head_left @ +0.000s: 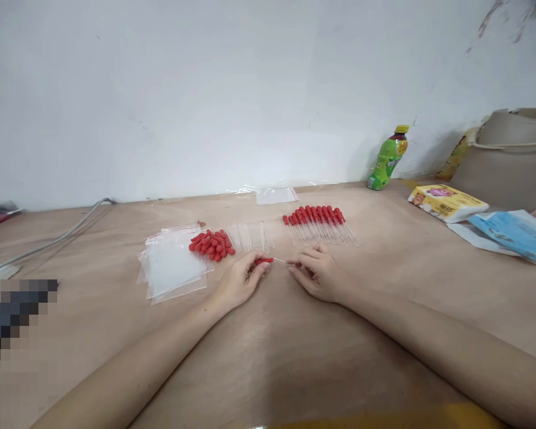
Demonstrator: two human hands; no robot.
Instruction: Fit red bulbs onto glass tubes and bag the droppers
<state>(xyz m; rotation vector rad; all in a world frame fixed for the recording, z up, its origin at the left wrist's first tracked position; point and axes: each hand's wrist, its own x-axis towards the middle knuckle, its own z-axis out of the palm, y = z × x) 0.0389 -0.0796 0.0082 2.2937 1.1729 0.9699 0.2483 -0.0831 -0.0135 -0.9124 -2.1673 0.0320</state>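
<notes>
My left hand (pixel 243 277) pinches a red rubber dropper bulb (pixel 264 260), its open end facing right. From that end a thin clear dropper tube (pixel 279 261) runs to my right hand (pixel 317 273), whose fingers are closed on its other end. How deep the tube sits in the bulb is too small to tell. Just beyond my left hand lies a heap of red bulbs (pixel 212 245). Beside it several bare clear tubes (pixel 248 236) lie in a row. Behind my right hand is a row of droppers (pixel 317 221), red bulbs on clear tubes.
Clear zip bags (pixel 174 265) are stacked left of the heap, and another bag (pixel 276 195) lies by the wall. A green bottle (pixel 388 158), a yellow tissue pack (pixel 449 202), a blue packet (pixel 513 232) and a beige bin (pixel 509 158) stand at right. A grey cable (pixel 71 229) crosses the left side.
</notes>
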